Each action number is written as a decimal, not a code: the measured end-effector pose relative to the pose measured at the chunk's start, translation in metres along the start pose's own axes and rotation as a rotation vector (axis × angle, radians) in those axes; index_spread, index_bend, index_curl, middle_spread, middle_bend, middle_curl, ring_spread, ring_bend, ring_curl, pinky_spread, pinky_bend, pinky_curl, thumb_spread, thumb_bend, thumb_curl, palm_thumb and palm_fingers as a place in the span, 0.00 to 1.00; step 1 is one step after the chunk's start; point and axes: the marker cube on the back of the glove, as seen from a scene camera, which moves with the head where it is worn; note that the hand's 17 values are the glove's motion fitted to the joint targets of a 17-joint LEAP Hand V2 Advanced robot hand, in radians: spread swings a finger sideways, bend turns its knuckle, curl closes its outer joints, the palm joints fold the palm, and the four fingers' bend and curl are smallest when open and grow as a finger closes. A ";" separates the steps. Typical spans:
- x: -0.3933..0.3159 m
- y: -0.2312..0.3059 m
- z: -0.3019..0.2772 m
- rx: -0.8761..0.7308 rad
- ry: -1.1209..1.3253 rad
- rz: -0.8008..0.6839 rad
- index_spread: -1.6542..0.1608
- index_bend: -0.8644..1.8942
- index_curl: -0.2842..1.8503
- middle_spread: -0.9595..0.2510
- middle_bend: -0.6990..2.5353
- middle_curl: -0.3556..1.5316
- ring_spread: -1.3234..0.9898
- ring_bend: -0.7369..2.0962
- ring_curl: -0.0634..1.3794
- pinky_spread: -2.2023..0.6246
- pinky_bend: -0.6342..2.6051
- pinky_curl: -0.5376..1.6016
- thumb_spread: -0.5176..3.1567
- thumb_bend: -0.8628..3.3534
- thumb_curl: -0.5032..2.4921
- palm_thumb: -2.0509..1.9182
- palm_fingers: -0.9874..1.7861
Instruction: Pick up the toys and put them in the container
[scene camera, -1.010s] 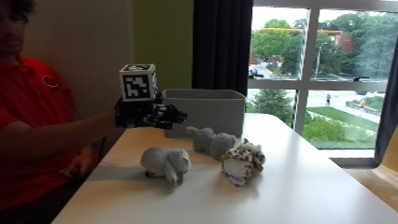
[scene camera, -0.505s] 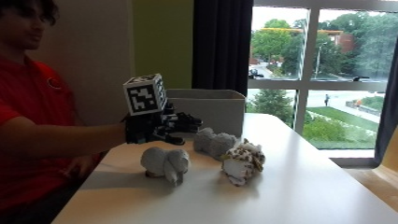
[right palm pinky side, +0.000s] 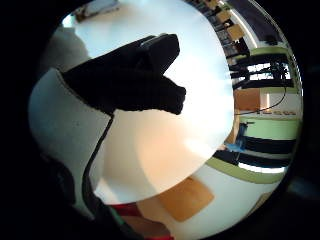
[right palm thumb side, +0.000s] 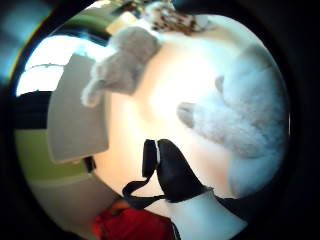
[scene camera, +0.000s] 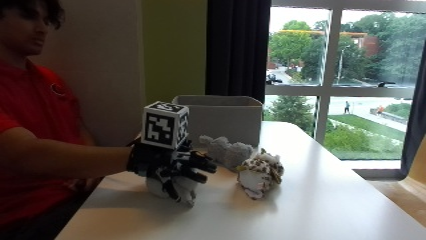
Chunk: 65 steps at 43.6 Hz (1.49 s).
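Daylight pours through the window (scene camera: 346, 80) at 3 o'clock; the wall side is dim. Tabletop (scene camera: 319, 200) glares white, blown out in both palm views. Soft shadows under the toys. Palm views bend hard at the rims, near fur blurred.

- No readable words, numbers, labels or brand marks show in any view.
- The person's red shirt (scene camera: 30, 107) carries a small round emblem on the chest — too small and blurred to tell what it says, if anything.
- The grey container (scene camera: 223, 117) shows a plain wall with no print.
- The soft toys on the bench (scene camera: 319, 200) show no tags — none that can be made out.
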 end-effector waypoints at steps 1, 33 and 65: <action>0.004 0.000 0.003 -0.021 -0.003 0.008 0.70 0.36 0.25 0.72 0.26 0.31 0.56 0.32 0.14 0.82 0.52 0.44 0.45 0.20 0.26 0.51 0.33; 0.005 0.004 0.012 -0.052 0.100 0.074 0.67 0.44 0.29 0.57 0.31 0.32 0.44 0.53 0.25 0.68 0.52 0.41 0.50 0.25 0.32 0.64 0.60; -0.065 -0.023 -0.092 0.375 -0.072 -0.198 0.68 0.57 0.45 0.52 0.52 0.51 0.41 0.68 0.40 0.63 0.49 0.44 0.28 0.24 0.45 0.68 0.80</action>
